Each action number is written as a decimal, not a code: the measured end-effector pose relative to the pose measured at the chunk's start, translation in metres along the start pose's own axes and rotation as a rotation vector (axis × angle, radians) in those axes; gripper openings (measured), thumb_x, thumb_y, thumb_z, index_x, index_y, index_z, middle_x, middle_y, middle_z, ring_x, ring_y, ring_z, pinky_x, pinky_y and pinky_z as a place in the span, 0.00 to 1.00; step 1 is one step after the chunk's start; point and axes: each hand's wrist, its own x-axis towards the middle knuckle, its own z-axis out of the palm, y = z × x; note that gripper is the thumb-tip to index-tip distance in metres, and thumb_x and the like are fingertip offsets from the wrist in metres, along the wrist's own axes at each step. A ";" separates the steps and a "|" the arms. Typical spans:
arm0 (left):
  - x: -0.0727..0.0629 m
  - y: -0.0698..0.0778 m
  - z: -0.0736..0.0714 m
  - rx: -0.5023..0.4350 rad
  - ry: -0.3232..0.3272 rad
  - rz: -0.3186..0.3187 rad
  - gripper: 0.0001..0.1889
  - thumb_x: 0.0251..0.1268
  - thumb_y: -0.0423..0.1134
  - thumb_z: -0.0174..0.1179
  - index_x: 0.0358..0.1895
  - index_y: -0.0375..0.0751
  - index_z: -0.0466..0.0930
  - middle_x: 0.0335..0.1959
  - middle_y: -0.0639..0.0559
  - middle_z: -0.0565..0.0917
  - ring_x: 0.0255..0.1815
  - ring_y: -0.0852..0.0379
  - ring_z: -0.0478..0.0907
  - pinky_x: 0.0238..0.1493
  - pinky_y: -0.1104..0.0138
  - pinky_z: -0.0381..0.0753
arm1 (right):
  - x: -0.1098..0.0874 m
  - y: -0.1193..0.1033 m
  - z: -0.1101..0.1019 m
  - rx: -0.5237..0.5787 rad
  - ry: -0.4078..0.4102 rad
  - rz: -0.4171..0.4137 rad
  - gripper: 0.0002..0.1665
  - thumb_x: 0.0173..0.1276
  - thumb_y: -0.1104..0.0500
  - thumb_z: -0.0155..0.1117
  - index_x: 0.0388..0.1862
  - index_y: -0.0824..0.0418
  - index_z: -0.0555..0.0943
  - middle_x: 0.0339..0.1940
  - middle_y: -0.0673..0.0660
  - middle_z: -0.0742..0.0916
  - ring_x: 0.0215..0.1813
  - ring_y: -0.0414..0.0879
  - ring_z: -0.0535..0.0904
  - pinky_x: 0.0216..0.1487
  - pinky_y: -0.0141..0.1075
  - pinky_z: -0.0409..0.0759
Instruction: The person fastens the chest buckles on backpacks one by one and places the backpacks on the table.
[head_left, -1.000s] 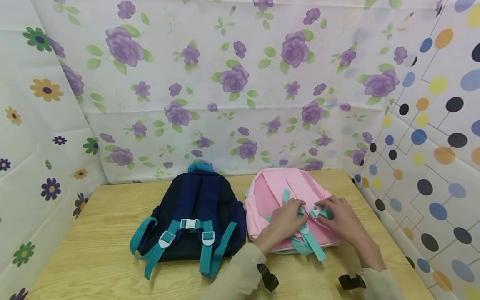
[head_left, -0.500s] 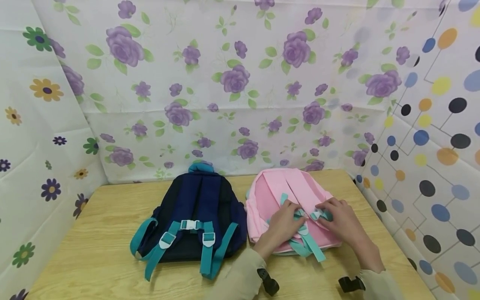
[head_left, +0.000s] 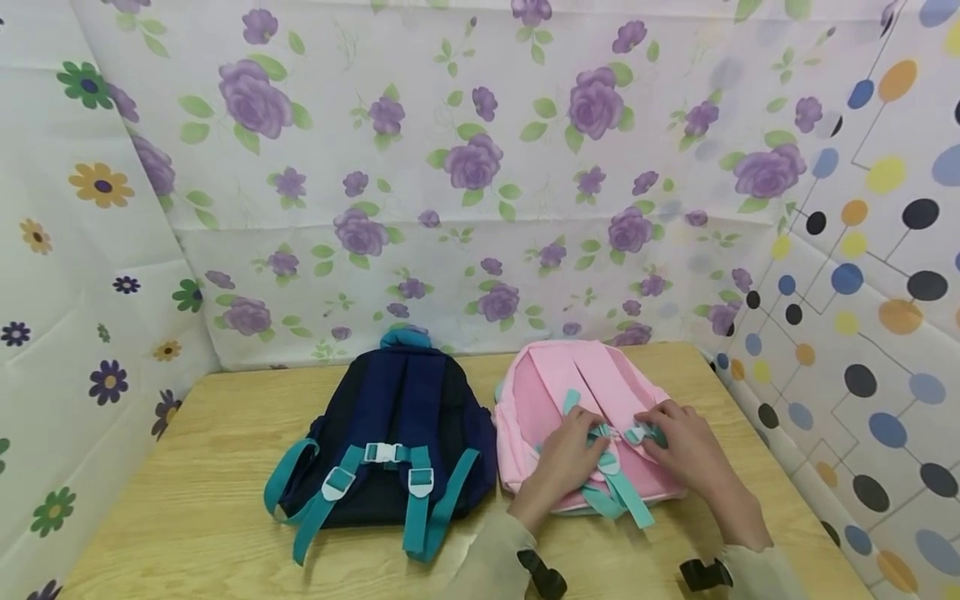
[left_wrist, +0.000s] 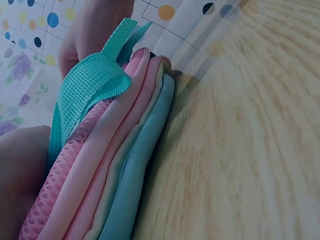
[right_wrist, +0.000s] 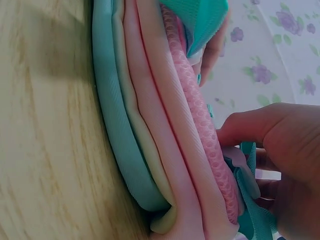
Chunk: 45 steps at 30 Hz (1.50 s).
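A pink backpack [head_left: 517, 442] with teal webbing lies straps up on the wooden table. Over its straps, my left hand [head_left: 567, 450] pinches a buckle half [head_left: 604, 432] on teal webbing. Opposite it, my right hand [head_left: 690, 450] holds the other, white buckle half [head_left: 637, 433] between thumb and fingers. A small gap separates the two halves. In the right wrist view, the right hand [right_wrist: 295, 155] curls beside the mesh back panel [right_wrist: 205, 110]. The left wrist view shows a loop of teal webbing [left_wrist: 85, 85] between both hands, while the buckle is hidden there.
Just left of the pink backpack lies a navy backpack [head_left: 375, 383], its white chest buckle [head_left: 384, 452] fastened and teal straps spread toward the front. Patterned cloth walls [head_left: 480, 217] border the table [head_left: 225, 467] at the back and sides.
The left fingertips have moved slightly left and down, so more of the left buckle half shows. The right hand keeps its hold. The head view has shifted a little.
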 end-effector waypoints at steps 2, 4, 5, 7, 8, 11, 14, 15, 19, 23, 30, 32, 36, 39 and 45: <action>0.000 0.000 0.001 -0.001 0.004 0.003 0.18 0.71 0.48 0.59 0.60 0.49 0.79 0.55 0.58 0.77 0.53 0.62 0.79 0.54 0.68 0.80 | 0.000 0.000 0.001 -0.012 0.006 0.002 0.20 0.61 0.59 0.73 0.52 0.59 0.85 0.47 0.60 0.82 0.48 0.59 0.76 0.47 0.56 0.75; -0.001 -0.001 0.001 -0.008 0.009 0.005 0.18 0.72 0.48 0.58 0.60 0.49 0.79 0.55 0.58 0.77 0.52 0.61 0.79 0.54 0.67 0.80 | 0.000 0.000 0.001 -0.017 0.014 -0.001 0.19 0.61 0.59 0.73 0.52 0.59 0.85 0.46 0.59 0.82 0.47 0.59 0.76 0.46 0.56 0.75; -0.001 -0.001 0.001 -0.011 0.009 0.004 0.18 0.72 0.48 0.58 0.60 0.49 0.79 0.55 0.58 0.77 0.52 0.62 0.79 0.53 0.67 0.80 | 0.000 0.000 0.001 -0.020 0.018 -0.003 0.18 0.61 0.59 0.73 0.51 0.59 0.85 0.46 0.59 0.82 0.47 0.59 0.76 0.46 0.56 0.75; -0.002 -0.001 0.000 -0.019 0.011 0.003 0.18 0.72 0.48 0.58 0.60 0.50 0.78 0.55 0.58 0.77 0.52 0.62 0.79 0.54 0.67 0.80 | 0.001 0.000 0.002 -0.023 0.024 -0.009 0.17 0.61 0.59 0.73 0.50 0.58 0.85 0.46 0.59 0.83 0.46 0.58 0.76 0.46 0.56 0.75; -0.002 -0.002 -0.001 -0.020 0.010 0.002 0.18 0.72 0.48 0.58 0.60 0.50 0.78 0.55 0.58 0.77 0.52 0.62 0.79 0.54 0.67 0.80 | 0.001 -0.001 0.002 -0.021 0.026 -0.014 0.17 0.61 0.59 0.73 0.49 0.58 0.85 0.46 0.59 0.83 0.46 0.58 0.77 0.46 0.56 0.75; -0.002 -0.003 -0.005 -0.020 0.005 0.003 0.18 0.72 0.47 0.58 0.61 0.50 0.78 0.56 0.58 0.78 0.54 0.62 0.79 0.56 0.67 0.79 | 0.003 -0.002 0.003 -0.013 0.033 -0.027 0.16 0.61 0.59 0.72 0.48 0.58 0.85 0.45 0.58 0.83 0.46 0.59 0.77 0.46 0.56 0.75; -0.003 -0.001 -0.011 -0.016 -0.013 0.009 0.18 0.72 0.46 0.58 0.61 0.49 0.77 0.57 0.57 0.79 0.55 0.62 0.78 0.58 0.67 0.79 | 0.003 -0.002 0.003 -0.014 0.034 -0.027 0.15 0.61 0.59 0.72 0.47 0.58 0.85 0.45 0.58 0.83 0.46 0.59 0.77 0.47 0.56 0.75; -0.003 0.000 -0.013 -0.016 -0.020 0.011 0.18 0.72 0.46 0.58 0.61 0.49 0.77 0.57 0.57 0.79 0.55 0.62 0.78 0.58 0.67 0.78 | 0.003 -0.001 0.003 -0.012 0.034 -0.024 0.15 0.61 0.59 0.72 0.47 0.58 0.85 0.45 0.58 0.83 0.46 0.59 0.77 0.46 0.56 0.75; -0.004 0.005 -0.020 -0.008 -0.036 0.010 0.18 0.73 0.46 0.57 0.61 0.49 0.78 0.58 0.57 0.80 0.57 0.63 0.78 0.59 0.68 0.78 | 0.001 0.000 0.002 -0.011 0.040 -0.011 0.14 0.61 0.59 0.71 0.47 0.58 0.85 0.45 0.58 0.83 0.46 0.59 0.77 0.46 0.56 0.75; -0.006 0.006 -0.026 -0.014 -0.035 0.002 0.18 0.73 0.47 0.57 0.62 0.49 0.77 0.59 0.57 0.81 0.59 0.62 0.78 0.61 0.67 0.77 | 0.001 -0.002 0.000 0.001 0.046 -0.008 0.15 0.61 0.59 0.71 0.47 0.58 0.85 0.44 0.58 0.84 0.45 0.59 0.77 0.45 0.55 0.74; -0.018 0.000 -0.038 -0.015 -0.027 0.021 0.15 0.73 0.45 0.58 0.59 0.50 0.79 0.55 0.57 0.81 0.55 0.65 0.78 0.56 0.67 0.79 | -0.001 -0.005 -0.001 0.013 0.014 0.017 0.18 0.62 0.56 0.71 0.51 0.58 0.84 0.46 0.59 0.84 0.49 0.61 0.76 0.49 0.57 0.74; -0.021 -0.002 -0.041 -0.040 -0.016 0.030 0.15 0.73 0.45 0.58 0.59 0.50 0.79 0.55 0.57 0.81 0.53 0.65 0.78 0.55 0.67 0.79 | -0.001 -0.005 -0.001 0.004 0.019 0.013 0.19 0.62 0.55 0.72 0.51 0.58 0.84 0.45 0.59 0.83 0.51 0.62 0.76 0.50 0.57 0.73; -0.027 -0.008 -0.041 -0.088 -0.012 0.035 0.16 0.73 0.44 0.57 0.60 0.48 0.78 0.53 0.57 0.81 0.47 0.66 0.76 0.53 0.69 0.78 | -0.001 -0.005 0.001 -0.011 0.039 -0.031 0.18 0.60 0.54 0.74 0.49 0.58 0.85 0.43 0.57 0.84 0.50 0.62 0.75 0.48 0.57 0.73; -0.029 -0.012 -0.040 -0.115 -0.005 0.042 0.16 0.74 0.44 0.57 0.60 0.47 0.78 0.51 0.56 0.81 0.43 0.67 0.74 0.51 0.71 0.77 | 0.000 -0.005 0.003 -0.010 0.051 -0.068 0.18 0.59 0.55 0.75 0.48 0.56 0.86 0.41 0.55 0.84 0.48 0.59 0.75 0.46 0.55 0.73; -0.030 -0.017 -0.038 -0.176 0.010 0.057 0.16 0.72 0.43 0.59 0.59 0.47 0.78 0.49 0.55 0.81 0.36 0.68 0.71 0.44 0.74 0.74 | 0.001 -0.010 0.009 0.004 0.086 -0.176 0.15 0.56 0.58 0.78 0.44 0.52 0.88 0.39 0.50 0.83 0.45 0.53 0.75 0.44 0.50 0.73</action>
